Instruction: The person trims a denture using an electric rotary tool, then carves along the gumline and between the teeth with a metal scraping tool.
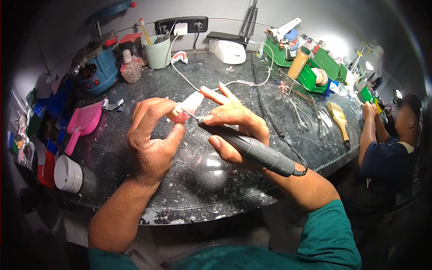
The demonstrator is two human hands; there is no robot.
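Observation:
Between the fingertips and thumb of my left hand (155,130) is a pink denture base (192,103), held up above the bench; my fingers hide part of it. My right hand (238,121) grips a black rotary handpiece (252,150) with a coiled cord. The handpiece slants up to the left, and its thin metal bur (189,114) reaches the denture base, seemingly touching its near side. Two fingers of my right hand stretch out past the tool, close to the denture base. Fine pale dust covers my left hand.
The dark bench (189,193) is spotted with dust. On the left are a pink dustpan (85,119), a white tub (68,174) and a blue machine (96,67). Behind stand a cup (157,54) and white control box (229,51). At right lie a brush (338,119) and green boxes (310,76); a co-worker (391,144) sits there.

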